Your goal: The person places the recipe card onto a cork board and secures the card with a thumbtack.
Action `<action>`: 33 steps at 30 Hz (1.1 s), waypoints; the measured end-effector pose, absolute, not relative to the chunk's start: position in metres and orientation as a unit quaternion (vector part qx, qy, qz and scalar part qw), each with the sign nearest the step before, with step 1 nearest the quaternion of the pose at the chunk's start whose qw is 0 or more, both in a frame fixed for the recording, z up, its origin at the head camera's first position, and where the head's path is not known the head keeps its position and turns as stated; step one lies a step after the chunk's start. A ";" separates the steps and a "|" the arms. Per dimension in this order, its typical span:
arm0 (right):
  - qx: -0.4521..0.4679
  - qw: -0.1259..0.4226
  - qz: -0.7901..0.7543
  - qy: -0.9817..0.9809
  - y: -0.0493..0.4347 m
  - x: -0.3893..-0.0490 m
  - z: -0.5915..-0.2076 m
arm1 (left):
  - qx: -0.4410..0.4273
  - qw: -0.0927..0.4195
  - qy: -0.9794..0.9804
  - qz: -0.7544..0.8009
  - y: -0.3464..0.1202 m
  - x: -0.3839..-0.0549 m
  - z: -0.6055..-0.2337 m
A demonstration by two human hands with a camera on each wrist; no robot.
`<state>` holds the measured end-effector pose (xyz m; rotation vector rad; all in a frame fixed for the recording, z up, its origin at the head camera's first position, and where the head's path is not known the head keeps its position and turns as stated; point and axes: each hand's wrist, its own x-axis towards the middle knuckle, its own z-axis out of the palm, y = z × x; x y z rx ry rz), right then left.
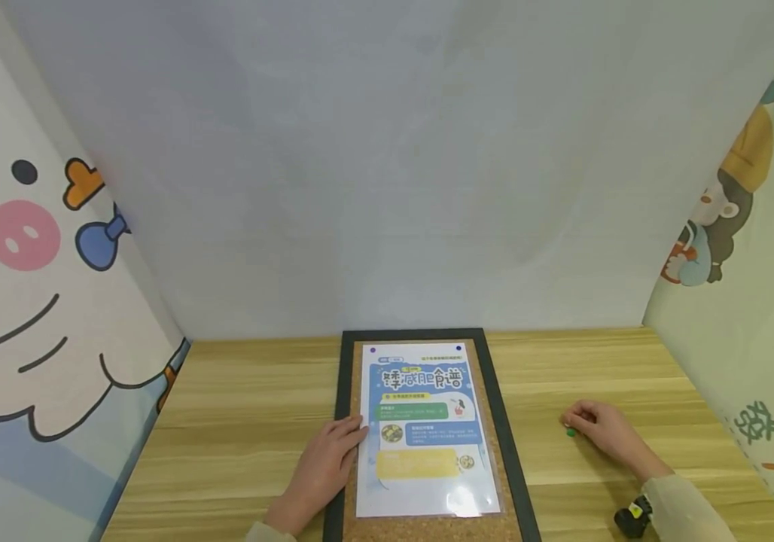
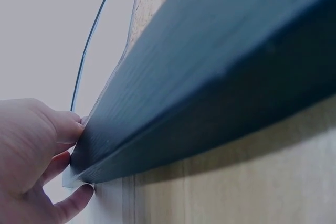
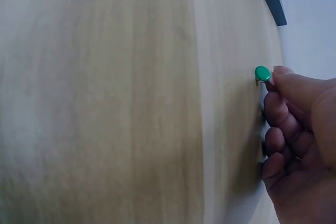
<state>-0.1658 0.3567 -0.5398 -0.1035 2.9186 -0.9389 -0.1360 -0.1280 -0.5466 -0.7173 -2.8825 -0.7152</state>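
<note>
Tabletop (image 1: 251, 421) cut off below; left hand (image 1: 321, 468) loose on frame (image 1: 502, 421); right hand (image 1: 601, 434) pinches green pushpin (image 3: 262, 73), point hidden.

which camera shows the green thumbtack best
The right wrist view: it shows the green thumbtack up close, its round head in plain sight at the right hand. The head view shows it only as a small green spot by that hand. The left wrist view does not show it.

Pale wall (image 1: 414, 165), perhaps fabric, behind a wood-grain table (image 1: 245, 421).
</note>
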 end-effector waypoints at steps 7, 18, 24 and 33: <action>-0.035 0.032 -0.307 0.951 0.355 -0.166 -0.534 | -0.231 0.036 -0.945 -0.230 -0.128 -0.136 -0.545; -0.058 0.007 -0.312 0.948 0.344 -0.165 -0.524 | -0.232 0.039 -0.945 -0.225 -0.127 -0.136 -0.544; -0.069 0.001 -0.329 0.942 0.337 -0.167 -0.521 | -0.235 0.041 -0.944 -0.227 -0.127 -0.136 -0.544; -0.121 0.014 -0.359 0.925 0.319 -0.168 -0.515 | -0.238 0.048 -0.943 -0.229 -0.127 -0.136 -0.544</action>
